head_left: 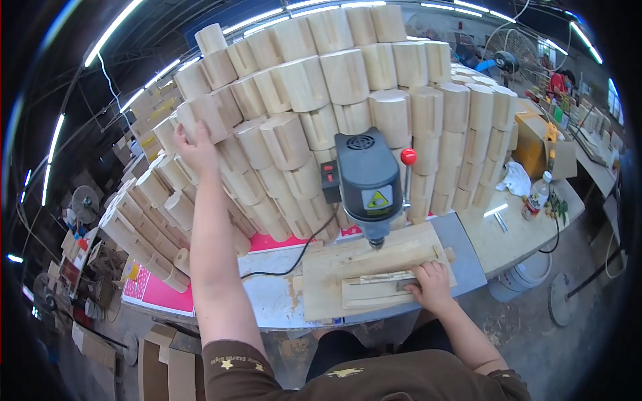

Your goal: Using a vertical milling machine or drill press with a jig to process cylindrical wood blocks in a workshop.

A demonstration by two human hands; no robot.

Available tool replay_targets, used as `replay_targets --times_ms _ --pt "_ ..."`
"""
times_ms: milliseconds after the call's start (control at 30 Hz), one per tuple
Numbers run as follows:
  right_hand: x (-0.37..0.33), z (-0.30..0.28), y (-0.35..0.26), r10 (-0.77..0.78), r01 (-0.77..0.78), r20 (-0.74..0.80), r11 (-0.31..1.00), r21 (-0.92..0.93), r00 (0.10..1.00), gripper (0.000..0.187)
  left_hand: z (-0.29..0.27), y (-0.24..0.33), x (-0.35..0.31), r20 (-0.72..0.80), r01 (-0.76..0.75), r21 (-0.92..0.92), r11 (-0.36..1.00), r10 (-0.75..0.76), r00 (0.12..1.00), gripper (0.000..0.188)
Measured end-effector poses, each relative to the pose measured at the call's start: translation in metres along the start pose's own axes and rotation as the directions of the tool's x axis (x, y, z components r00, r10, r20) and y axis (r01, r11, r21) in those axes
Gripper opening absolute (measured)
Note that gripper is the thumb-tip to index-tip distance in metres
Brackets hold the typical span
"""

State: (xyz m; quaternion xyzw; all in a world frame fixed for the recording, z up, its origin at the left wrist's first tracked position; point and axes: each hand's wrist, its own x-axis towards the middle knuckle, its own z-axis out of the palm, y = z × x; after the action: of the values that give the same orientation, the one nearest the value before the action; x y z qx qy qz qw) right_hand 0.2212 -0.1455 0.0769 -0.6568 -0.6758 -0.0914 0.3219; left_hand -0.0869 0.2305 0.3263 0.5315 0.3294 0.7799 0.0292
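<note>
My left hand [198, 150] reaches up to the left side of a tall stack of pale wooden cylinders [344, 77]. Its fingers are closed round the end of one wooden cylinder [212, 115] in that stack. Lower right, my right hand [431, 284] rests at the end of a grooved wooden jig [378, 294] on a flat board [321, 267]. Those fingers are bent over a small dark, metallic-looking piece, mostly hidden by the hand. Above the jig stands a dark grey bench drill [368, 174], its chuck [376, 242] pointing down.
A red-knobbed lever [408, 158] sticks out right of the drill. A black cable [294, 264] crosses the bench. On the right-hand table are a bottle [537, 194], a white cloth [513, 179] and a cardboard box [538, 144]. A bucket [525, 275] stands below; another person [562, 82] is far right.
</note>
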Motion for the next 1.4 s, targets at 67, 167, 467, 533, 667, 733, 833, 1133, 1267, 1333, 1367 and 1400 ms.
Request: replay_targets --times_ms 67,167,467,533,667,733,833,1133,1267,1333,1367,1400 --pt "-0.003 -0.002 0.001 0.005 -0.005 -0.006 1.0 -0.001 1.0 0.043 -0.02 0.043 -0.018 0.078 0.107 -0.245 0.964 -0.09 0.993 0.054" --pt "-0.005 -0.001 0.005 0.0 0.0 0.009 1.0 0.007 1.0 0.042 -0.055 0.08 -0.058 0.225 0.179 -0.36 0.916 -0.101 0.969 0.04" --pt "0.0 0.004 0.014 -0.059 0.058 0.036 0.998 0.02 0.998 0.037 -0.16 0.103 -0.254 0.77 0.781 0.23 0.58 -0.6 0.219 0.04" --pt "0.002 0.009 0.021 -0.105 0.105 -0.02 0.994 0.028 0.994 0.034 -0.161 0.096 -0.284 0.834 0.628 0.412 0.661 -0.55 0.032 0.041" --pt "0.012 0.004 0.021 -0.135 0.134 0.004 0.989 0.064 0.991 0.03 -0.152 0.085 -0.301 0.783 0.714 0.517 0.472 -0.598 -0.171 0.043" --pt "0.01 0.004 0.023 -0.13 0.129 0.009 0.989 0.073 0.991 0.029 -0.145 0.078 -0.297 0.813 0.744 0.503 0.44 -0.533 -0.234 0.045" --pt "0.011 0.005 0.024 -0.145 0.145 0.0 0.986 0.078 0.989 0.028 -0.142 0.068 -0.295 0.836 0.722 0.497 0.481 -0.489 -0.25 0.045" --pt "0.01 0.003 0.029 -0.158 0.148 0.06 0.979 0.142 0.986 0.03 -0.119 0.059 -0.289 0.841 0.567 0.541 0.621 -0.412 -0.351 0.041" --pt "0.012 0.001 0.027 -0.155 0.144 0.079 0.982 0.125 0.985 0.03 -0.101 0.067 -0.332 0.888 0.632 0.405 0.661 -0.448 -0.101 0.041" --pt "0.012 0.0 0.028 -0.144 0.134 0.086 0.985 0.112 0.986 0.03 -0.083 0.079 -0.369 0.848 0.729 0.281 0.624 -0.517 0.116 0.042" --pt "0.012 0.0 0.029 -0.154 0.148 0.065 0.985 0.085 0.986 0.032 -0.077 0.083 -0.382 0.746 0.791 0.135 0.596 -0.587 0.315 0.045" --pt "0.012 0.0 0.03 -0.165 0.162 0.045 0.985 0.056 0.985 0.033 -0.074 0.083 -0.388 0.748 0.792 0.133 0.596 -0.585 0.314 0.045"
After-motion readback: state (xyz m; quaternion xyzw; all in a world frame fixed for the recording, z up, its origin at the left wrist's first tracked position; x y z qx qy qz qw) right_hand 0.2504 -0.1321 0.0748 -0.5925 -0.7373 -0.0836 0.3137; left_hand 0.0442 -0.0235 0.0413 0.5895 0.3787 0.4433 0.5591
